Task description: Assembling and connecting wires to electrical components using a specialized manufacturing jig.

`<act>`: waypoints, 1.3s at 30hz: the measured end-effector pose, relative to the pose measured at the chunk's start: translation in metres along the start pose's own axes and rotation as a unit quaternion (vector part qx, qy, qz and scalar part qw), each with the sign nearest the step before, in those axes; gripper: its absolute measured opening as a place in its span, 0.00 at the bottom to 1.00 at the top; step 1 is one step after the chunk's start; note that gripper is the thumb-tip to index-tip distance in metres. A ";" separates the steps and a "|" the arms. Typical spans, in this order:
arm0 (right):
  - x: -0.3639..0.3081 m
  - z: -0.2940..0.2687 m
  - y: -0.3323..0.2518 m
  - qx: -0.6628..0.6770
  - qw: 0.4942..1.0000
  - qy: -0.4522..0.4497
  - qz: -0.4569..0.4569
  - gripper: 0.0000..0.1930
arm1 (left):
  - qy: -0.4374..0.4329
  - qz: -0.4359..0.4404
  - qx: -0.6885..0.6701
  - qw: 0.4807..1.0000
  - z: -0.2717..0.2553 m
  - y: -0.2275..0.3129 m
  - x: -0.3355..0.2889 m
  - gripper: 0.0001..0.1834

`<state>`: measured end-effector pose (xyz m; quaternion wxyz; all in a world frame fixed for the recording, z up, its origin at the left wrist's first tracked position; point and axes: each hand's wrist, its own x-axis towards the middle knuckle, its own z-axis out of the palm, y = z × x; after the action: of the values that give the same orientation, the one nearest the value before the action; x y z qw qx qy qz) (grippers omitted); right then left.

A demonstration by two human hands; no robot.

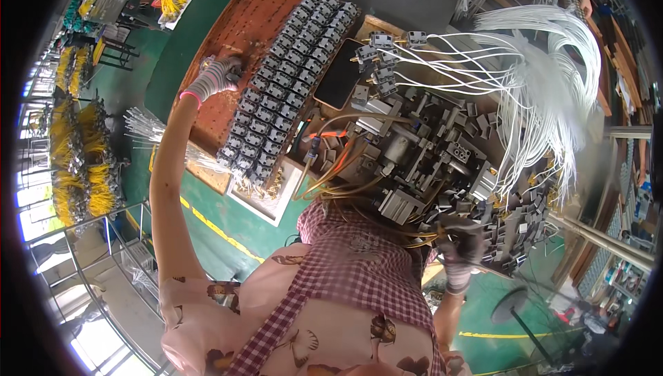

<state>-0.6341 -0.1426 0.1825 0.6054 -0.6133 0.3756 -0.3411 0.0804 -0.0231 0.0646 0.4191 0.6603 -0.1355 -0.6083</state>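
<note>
Left hand (215, 79) is holding its fingers bent over the reddish tray (242, 27), beside grey blocks (286, 78) that are lying in close rows, probably for keeping order, while right hand (461, 246) is hovering, blurred, near the metal fixture (398, 151); whether either is pinching something, I cannot tell.

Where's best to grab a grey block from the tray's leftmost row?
Likely by its exposed left side and top, coming from the left, where the left hand is: the grey blocks sit packed in rows, but this row's left side faces a bare part of the tray.
</note>
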 end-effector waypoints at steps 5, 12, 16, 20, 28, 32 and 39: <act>0.007 0.023 0.000 -0.234 0.965 -0.009 -0.118 0.19 | 0.189 0.250 0.426 0.848 0.074 -0.019 -0.033 0.26; 0.015 0.041 -0.031 -0.258 0.957 0.023 -0.129 0.23 | -0.047 0.348 -0.013 0.936 0.362 -0.018 -0.134 0.37; 0.019 0.044 -0.042 -0.195 0.972 0.016 -0.127 0.22 | -0.257 0.242 -0.085 0.932 0.439 -0.041 -0.131 0.50; 0.012 0.030 -0.039 -0.239 0.965 0.013 -0.104 0.25 | -0.302 0.154 0.024 0.941 0.452 -0.035 -0.138 0.52; 0.018 0.018 -0.025 -0.213 0.970 -0.023 -0.111 0.26 | -0.315 0.291 0.068 0.901 0.482 -0.044 -0.124 0.49; 0.027 0.016 -0.024 -0.251 0.955 -0.008 -0.159 0.26 | -0.262 0.406 0.205 0.851 0.479 -0.043 -0.126 0.48; 0.030 0.020 -0.009 -0.185 0.975 -0.071 -0.101 0.28 | -0.226 0.387 0.208 0.869 0.470 -0.051 -0.137 0.40</act>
<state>-0.6021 -0.1592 0.1899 0.4691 -0.7719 0.3242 -0.2813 -0.3980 -0.0806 0.1654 0.4320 0.4713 -0.5946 -0.4875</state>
